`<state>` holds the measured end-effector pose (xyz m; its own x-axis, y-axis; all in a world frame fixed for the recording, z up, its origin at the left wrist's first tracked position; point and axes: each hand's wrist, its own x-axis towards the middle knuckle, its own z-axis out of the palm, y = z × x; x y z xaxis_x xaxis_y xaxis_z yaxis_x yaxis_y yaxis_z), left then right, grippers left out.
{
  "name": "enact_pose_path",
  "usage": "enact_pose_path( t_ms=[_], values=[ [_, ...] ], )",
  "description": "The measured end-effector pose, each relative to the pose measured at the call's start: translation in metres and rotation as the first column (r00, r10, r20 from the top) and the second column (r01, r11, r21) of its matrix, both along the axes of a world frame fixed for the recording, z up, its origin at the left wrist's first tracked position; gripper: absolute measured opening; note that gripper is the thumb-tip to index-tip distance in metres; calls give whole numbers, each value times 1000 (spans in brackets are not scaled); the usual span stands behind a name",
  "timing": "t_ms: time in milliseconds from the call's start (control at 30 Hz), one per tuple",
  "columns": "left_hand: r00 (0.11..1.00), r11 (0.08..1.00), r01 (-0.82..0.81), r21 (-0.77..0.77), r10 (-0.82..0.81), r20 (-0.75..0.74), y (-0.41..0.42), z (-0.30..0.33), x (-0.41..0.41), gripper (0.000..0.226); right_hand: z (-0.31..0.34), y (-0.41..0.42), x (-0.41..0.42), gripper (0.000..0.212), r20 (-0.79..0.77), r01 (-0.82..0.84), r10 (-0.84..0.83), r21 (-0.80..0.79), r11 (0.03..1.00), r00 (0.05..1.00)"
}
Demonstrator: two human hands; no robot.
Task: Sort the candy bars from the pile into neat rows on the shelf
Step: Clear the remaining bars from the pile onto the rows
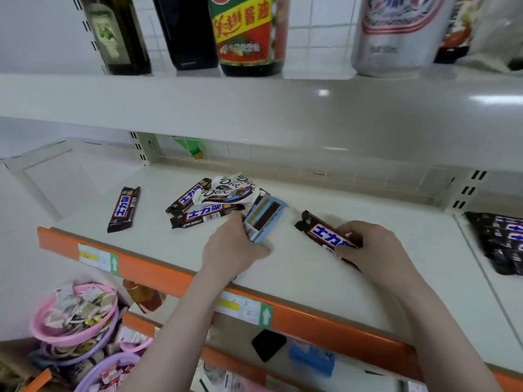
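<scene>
We see a pale shelf [297, 281] with an orange front lip [158, 271] carrying yellow-and-green price tags [97, 257]. A white shelf board hangs above it, and on that upper level stand dark bottles [120, 35], a bottle with a red and yellow label [246, 35] and a silver can [396, 35] before a white wire grid.

Near the middle of the shelf lies the pile [215, 199]: dark bars with blue-and-white lettering under white Dove packets. One dark bar [123, 209] lies alone to the left, well apart from the pile. At the far right, on the neighbouring shelf section, more dark bars [501, 241] lie close together.

Our left hand [233, 250] has its grip pinched round the near end of a light blue bar [264, 217] at the pile's right edge. Our right hand [373, 247] curls its grip over a dark bar [325, 232] lying on the shelf right of the pile.

Below left, pink and lilac baskets [76, 315] hold small packets.
</scene>
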<state>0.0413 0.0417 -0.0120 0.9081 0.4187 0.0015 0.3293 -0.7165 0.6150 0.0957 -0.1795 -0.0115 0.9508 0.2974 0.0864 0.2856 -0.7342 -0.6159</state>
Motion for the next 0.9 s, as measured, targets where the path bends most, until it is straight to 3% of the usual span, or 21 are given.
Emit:
enact_pose_path(
  t_ms=[200,333,467,633,900],
  values=[
    [996,971,20,-239,2,91,-31,13,-13,25,11,-36,-27,22,71,29,-35,76,997,997],
    [985,920,133,-369,-83,148,-53,18,-23,20,12,-52,-53,20,99,77,-88,106,991,991],
    [970,847,233,-477,-166,179,-69,14,-30,29,11,-65,-81,20,109,141,-156,138,980,982],
    [943,809,325,-489,-238,234,-89,10,-42,17,15,-82,-107,18,87,170,-184,152,974,979],
    [908,786,414,-459,-322,267,-137,20,-48,24,30,-123,-116,15,45,41,-50,181,983,998]
  ],
)
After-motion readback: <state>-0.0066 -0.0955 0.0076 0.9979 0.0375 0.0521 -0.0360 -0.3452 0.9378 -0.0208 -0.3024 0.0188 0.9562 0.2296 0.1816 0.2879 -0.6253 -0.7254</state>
